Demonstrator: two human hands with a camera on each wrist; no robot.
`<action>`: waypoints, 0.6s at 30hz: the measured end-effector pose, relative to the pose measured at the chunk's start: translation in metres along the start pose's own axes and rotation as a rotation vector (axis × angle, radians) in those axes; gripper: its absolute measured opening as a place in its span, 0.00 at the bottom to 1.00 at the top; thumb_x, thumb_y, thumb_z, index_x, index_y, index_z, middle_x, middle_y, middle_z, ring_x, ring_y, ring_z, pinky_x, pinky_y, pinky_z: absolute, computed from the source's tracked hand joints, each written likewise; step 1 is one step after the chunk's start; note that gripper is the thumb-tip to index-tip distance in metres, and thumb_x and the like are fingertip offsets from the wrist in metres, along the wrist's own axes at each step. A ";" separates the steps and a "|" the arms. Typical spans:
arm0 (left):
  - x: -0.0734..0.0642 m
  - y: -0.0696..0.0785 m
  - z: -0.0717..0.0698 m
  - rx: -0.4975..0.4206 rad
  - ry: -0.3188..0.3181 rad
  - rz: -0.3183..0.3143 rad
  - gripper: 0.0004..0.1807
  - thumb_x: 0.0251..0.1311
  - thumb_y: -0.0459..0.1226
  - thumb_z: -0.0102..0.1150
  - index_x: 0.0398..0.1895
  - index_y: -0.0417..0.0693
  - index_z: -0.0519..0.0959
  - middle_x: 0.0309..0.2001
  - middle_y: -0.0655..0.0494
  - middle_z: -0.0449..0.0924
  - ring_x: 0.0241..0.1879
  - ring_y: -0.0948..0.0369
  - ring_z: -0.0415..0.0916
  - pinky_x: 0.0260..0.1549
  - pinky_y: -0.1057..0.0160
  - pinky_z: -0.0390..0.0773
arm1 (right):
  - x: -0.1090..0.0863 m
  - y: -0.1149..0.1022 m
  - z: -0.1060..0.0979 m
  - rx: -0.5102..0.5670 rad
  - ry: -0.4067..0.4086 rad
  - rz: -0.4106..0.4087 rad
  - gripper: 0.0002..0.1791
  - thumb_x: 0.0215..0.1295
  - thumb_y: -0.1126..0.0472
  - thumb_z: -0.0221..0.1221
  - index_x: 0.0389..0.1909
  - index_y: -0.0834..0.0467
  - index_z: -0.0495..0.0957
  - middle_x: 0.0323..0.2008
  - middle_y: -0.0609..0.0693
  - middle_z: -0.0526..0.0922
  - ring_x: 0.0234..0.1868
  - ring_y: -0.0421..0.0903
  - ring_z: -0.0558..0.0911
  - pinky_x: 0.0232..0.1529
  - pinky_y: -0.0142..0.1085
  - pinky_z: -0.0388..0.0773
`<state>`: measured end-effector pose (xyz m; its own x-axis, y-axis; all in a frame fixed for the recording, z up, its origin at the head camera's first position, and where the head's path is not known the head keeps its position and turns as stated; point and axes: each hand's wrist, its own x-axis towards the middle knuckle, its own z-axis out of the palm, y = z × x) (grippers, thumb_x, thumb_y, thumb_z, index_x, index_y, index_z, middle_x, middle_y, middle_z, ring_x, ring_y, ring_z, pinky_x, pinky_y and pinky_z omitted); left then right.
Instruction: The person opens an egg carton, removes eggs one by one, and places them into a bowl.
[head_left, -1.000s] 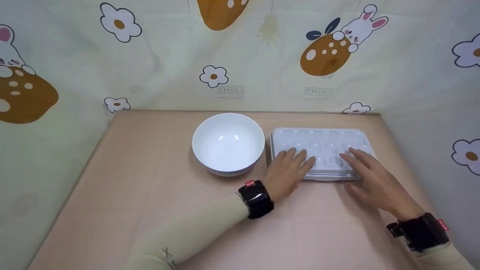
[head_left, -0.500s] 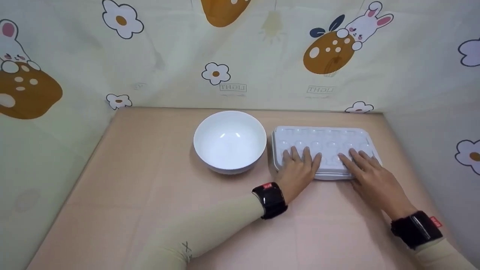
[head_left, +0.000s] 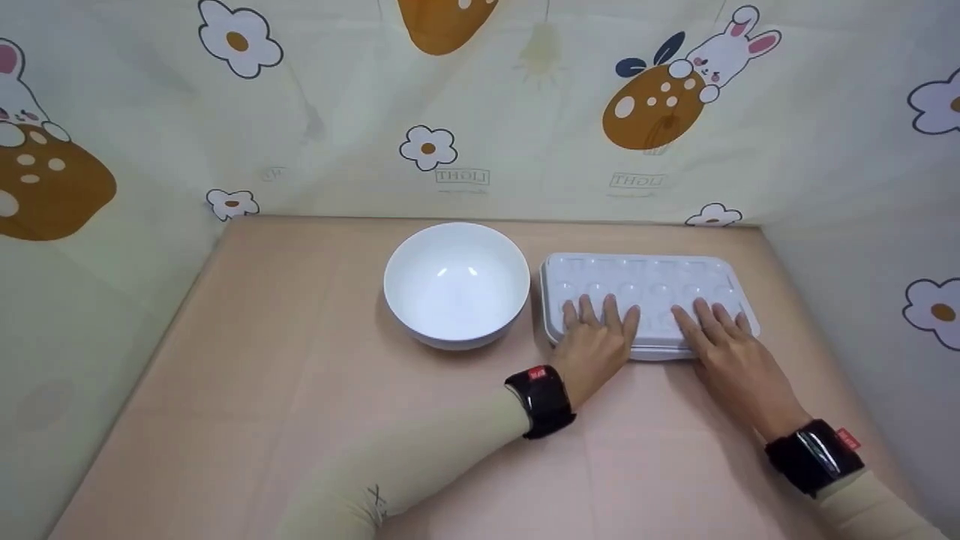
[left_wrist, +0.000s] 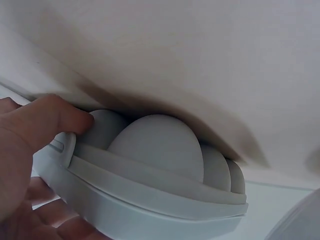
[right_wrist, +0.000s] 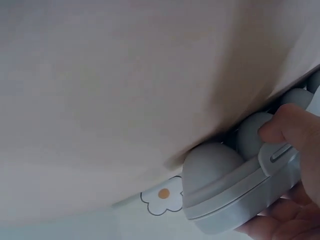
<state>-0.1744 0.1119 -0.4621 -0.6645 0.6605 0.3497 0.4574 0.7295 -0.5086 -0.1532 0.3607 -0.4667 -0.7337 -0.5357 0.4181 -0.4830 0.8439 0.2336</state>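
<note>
A pale grey lidded plastic egg box [head_left: 652, 277] lies lid up at the right of the table in the head view. Rows of small round bumps mark its lid. My left hand [head_left: 592, 356] grips the near left part, fingers spread over the lid. At the near right, my right hand [head_left: 746, 379] holds it the same way. The left wrist view shows the left thumb [left_wrist: 65, 117] at a side clip, against the rounded cups [left_wrist: 157, 145] underneath. The right thumb [right_wrist: 287, 127] presses by another clip in the right wrist view. The box's contents are hidden.
A white round bowl [head_left: 457, 285] stands just left of the box, its inside bare. Cream cloth walls [head_left: 337, 112] printed with flowers and rabbits rise behind and at both sides of the beige tabletop [head_left: 247, 322].
My left hand has slid right along the box's front, and my right hand has come in onto the lid and front edge. Box and bowl stay in place.
</note>
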 end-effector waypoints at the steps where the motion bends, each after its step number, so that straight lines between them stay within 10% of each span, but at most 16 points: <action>1: 0.000 0.001 0.000 -0.003 0.000 -0.003 0.25 0.83 0.39 0.42 0.78 0.57 0.71 0.67 0.49 0.82 0.57 0.47 0.86 0.51 0.47 0.87 | 0.000 -0.001 0.001 0.003 0.004 0.005 0.38 0.59 0.80 0.66 0.73 0.65 0.72 0.66 0.74 0.76 0.60 0.75 0.82 0.54 0.70 0.77; 18: 0.005 0.001 -0.006 -0.118 -0.073 -0.020 0.25 0.83 0.38 0.43 0.79 0.54 0.71 0.68 0.46 0.80 0.60 0.44 0.84 0.53 0.43 0.85 | -0.001 -0.004 0.001 0.081 -0.049 0.064 0.39 0.61 0.77 0.67 0.75 0.65 0.69 0.69 0.76 0.73 0.64 0.77 0.76 0.59 0.73 0.72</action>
<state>-0.1739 0.1170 -0.4554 -0.7134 0.6340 0.2985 0.5072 0.7611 -0.4042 -0.1512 0.3578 -0.4685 -0.7858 -0.4830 0.3864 -0.4697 0.8724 0.1352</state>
